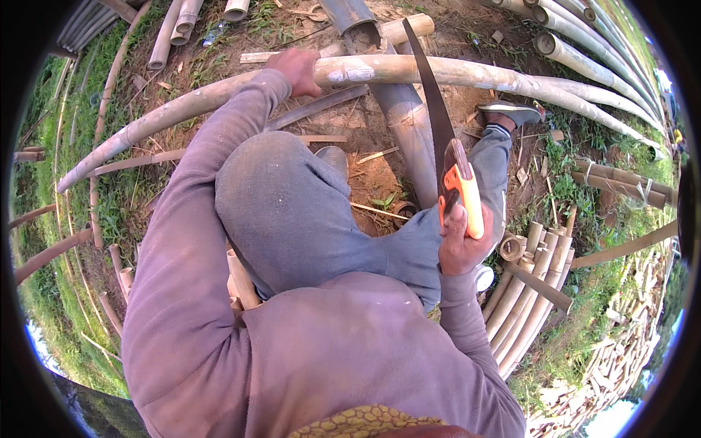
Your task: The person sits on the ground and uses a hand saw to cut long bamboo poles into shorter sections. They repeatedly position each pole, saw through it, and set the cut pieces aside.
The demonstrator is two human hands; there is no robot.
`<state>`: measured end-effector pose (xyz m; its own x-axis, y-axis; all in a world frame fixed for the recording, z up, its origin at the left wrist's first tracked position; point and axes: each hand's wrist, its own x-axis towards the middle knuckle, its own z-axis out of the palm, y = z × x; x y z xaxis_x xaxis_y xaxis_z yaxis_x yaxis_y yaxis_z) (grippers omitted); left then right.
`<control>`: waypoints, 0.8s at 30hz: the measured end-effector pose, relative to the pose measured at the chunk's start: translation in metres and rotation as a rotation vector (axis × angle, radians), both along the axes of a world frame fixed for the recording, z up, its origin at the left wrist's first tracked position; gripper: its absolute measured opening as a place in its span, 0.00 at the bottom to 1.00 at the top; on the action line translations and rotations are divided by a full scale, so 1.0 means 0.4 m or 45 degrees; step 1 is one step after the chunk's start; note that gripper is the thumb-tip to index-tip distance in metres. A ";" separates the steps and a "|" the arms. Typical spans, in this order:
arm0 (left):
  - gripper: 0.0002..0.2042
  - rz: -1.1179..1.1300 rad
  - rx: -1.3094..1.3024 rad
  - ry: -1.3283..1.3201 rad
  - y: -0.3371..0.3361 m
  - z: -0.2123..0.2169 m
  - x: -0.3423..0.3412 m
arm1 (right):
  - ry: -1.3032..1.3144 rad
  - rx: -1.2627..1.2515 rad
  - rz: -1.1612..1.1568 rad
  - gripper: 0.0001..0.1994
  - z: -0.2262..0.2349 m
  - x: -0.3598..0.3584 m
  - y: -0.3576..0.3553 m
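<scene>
A long pale bamboo pole [482, 76] lies crosswise in front of me, over a thick grey pole [409, 128] that runs away from me. My left hand [298, 71] is wrapped round the bamboo left of the middle; part of its grip is hidden behind the pole. In my right hand [464, 239] is a handsaw [468, 193] with an orange handle, its dark blade pointing up and away. The blade passes in front of the bamboo in this view; whether it touches the pole I cannot tell.
Cut bamboo lengths [527, 288] are stacked at my right, and more poles [584, 55] lie at the far right. Several short pieces [175, 25] rest at the far left. My bent leg [285, 197] is close below the pole; my shoe [511, 112] is near its right part.
</scene>
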<state>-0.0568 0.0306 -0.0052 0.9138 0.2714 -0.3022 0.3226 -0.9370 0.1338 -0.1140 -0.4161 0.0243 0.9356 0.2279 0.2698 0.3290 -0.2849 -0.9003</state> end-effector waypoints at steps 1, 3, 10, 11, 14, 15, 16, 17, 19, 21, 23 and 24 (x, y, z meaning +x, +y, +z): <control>0.36 -0.015 0.016 -0.033 0.002 -0.007 -0.006 | 0.026 0.015 0.007 0.18 0.018 -0.035 -0.034; 0.34 -0.013 0.025 -0.027 -0.022 -0.023 -0.020 | 0.109 0.144 -0.001 0.18 0.024 -0.041 -0.041; 0.31 0.017 0.078 -0.017 -0.062 -0.011 -0.012 | 0.030 0.054 0.027 0.10 0.008 0.345 0.318; 0.31 0.027 0.061 0.046 -0.062 -0.004 -0.012 | 0.007 0.011 0.023 0.10 0.001 0.326 0.303; 0.29 0.048 0.095 0.011 -0.049 -0.016 -0.029 | 0.087 0.122 -0.008 0.11 -0.042 0.166 0.159; 0.28 0.046 0.086 0.023 -0.052 -0.030 -0.038 | 0.100 0.048 -0.018 0.11 -0.019 0.086 0.092; 0.28 0.042 0.079 0.038 -0.053 -0.028 -0.041 | 0.114 -0.025 -0.028 0.11 0.005 0.007 0.024; 0.28 0.037 0.088 0.038 -0.048 -0.027 -0.039 | 0.119 0.005 0.000 0.13 0.019 -0.057 -0.032; 0.28 0.024 0.087 0.001 -0.056 -0.036 -0.039 | 0.019 -0.018 0.031 0.13 0.003 -0.110 -0.086; 0.28 0.032 0.092 -0.006 -0.056 -0.028 -0.031 | -0.062 -0.032 0.021 0.13 -0.015 -0.075 -0.037; 0.28 0.052 0.091 0.024 -0.069 -0.020 -0.024 | 0.067 0.024 -0.028 0.10 -0.075 0.106 0.090; 0.29 0.045 0.090 0.002 -0.076 -0.019 -0.020 | 0.126 0.180 -0.007 0.11 -0.045 0.202 0.194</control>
